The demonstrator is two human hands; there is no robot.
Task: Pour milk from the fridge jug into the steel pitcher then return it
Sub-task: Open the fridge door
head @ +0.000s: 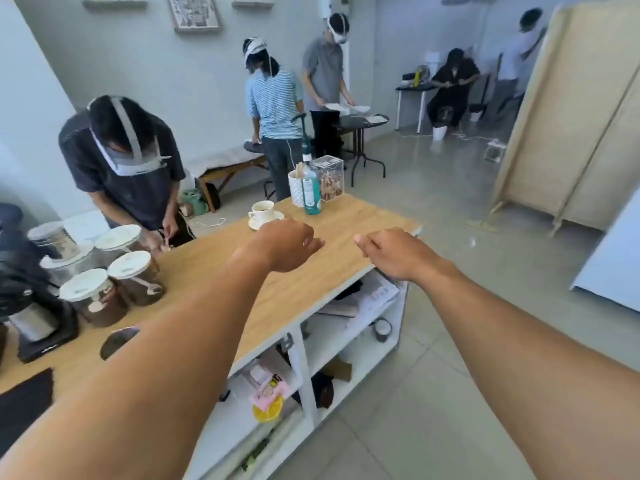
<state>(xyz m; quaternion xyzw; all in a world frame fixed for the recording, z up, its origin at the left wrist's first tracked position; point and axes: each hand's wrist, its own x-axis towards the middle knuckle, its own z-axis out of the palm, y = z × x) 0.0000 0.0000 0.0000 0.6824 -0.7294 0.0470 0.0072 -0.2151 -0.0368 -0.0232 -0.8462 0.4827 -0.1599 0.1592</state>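
Observation:
Both my arms stretch forward over a wooden counter [332, 233]. My left hand [287, 245] hovers above the counter's far part with its fingers loosely curled and nothing in it. My right hand [391, 252] hangs past the counter's right edge, fingers curled, also holding nothing. No milk jug and no steel pitcher shows anywhere. A white panel [613, 268] at the right edge may be a fridge door, but I cannot tell.
On the counter stand several lidded jars [135, 278], a black coffee grinder [31, 296], a cup on a saucer [263, 213], a teal bottle [311, 192] and a clear box [329, 176]. Open shelves [346, 344] sit below. A person [128, 168] works across the counter; others stand farther back.

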